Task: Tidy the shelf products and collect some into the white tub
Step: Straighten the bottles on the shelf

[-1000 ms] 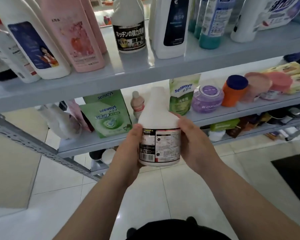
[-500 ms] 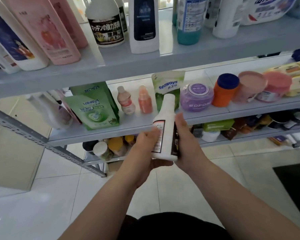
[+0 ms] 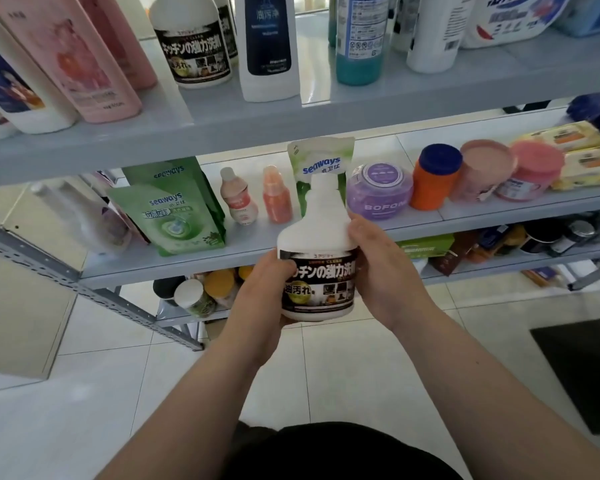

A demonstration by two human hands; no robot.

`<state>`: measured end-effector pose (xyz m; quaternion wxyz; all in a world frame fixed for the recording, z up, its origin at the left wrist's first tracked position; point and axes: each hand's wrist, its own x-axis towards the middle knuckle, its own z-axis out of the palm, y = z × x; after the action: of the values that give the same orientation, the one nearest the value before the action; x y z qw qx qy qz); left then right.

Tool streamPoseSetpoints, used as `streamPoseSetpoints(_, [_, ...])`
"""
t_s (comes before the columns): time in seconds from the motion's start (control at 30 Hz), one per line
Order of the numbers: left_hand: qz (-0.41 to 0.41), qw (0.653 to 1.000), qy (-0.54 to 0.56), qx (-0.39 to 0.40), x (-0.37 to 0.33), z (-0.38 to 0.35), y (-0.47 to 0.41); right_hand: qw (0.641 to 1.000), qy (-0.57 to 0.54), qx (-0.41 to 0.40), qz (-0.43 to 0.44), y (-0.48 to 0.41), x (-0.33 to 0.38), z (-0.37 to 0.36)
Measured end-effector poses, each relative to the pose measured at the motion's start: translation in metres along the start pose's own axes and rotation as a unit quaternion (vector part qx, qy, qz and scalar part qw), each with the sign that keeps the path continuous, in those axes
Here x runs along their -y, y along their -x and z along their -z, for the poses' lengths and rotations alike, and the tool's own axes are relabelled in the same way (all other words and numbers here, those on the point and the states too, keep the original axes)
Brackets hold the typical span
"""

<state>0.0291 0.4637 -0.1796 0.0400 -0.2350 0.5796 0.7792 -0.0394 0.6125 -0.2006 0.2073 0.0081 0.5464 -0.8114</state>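
one wide-angle view, worn on the head, looks forward and down. the shelves (image 3: 291, 123) span 9 to 3 o'clock, close by; the left hand (image 3: 262, 289), right hand (image 3: 383, 271) and white bottle (image 3: 317, 237) sit dead centre, with the tiled floor (image 3: 84, 393) toward 6.

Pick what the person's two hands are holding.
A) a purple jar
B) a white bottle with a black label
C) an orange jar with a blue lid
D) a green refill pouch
B: the left hand and the right hand both grip the white bottle, held upright.
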Motion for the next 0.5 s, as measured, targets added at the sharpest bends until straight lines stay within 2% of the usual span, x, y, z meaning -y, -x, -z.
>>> streamPoseSetpoints(0.1, [0.064,0.995,0.066,0.024,0.002,0.0,0.002,1.0,-0.005,0.024,0.016,0.008,0.005,0.008])
streamPoseSetpoints(0.2, [0.116,0.975,0.153,0.115,0.007,-0.003,0.01,0.996,0.037,0.067,0.034,0.014,0.009,0.012])
streamPoseSetpoints(0.27, [0.169,0.941,0.217,0.196,0.011,-0.005,0.016,0.994,0.047,0.085,0.047,0.019,0.01,0.007])
streamPoseSetpoints(0.33, [0.206,0.889,0.291,0.287,0.016,-0.004,0.018,0.992,0.041,0.099,0.062,0.023,0.008,0.003])
streamPoseSetpoints(0.4, [0.228,0.843,0.35,0.339,0.021,0.0,0.019,0.99,0.048,0.105,0.083,0.028,0.009,0.0])
streamPoseSetpoints(0.43, [0.23,0.839,0.354,0.342,0.022,0.0,0.019,0.99,0.05,0.102,0.087,0.03,0.009,0.0])
streamPoseSetpoints(0.5, [0.219,0.862,0.331,0.315,0.023,-0.002,0.018,0.991,0.045,0.098,0.082,0.031,0.01,0.0])
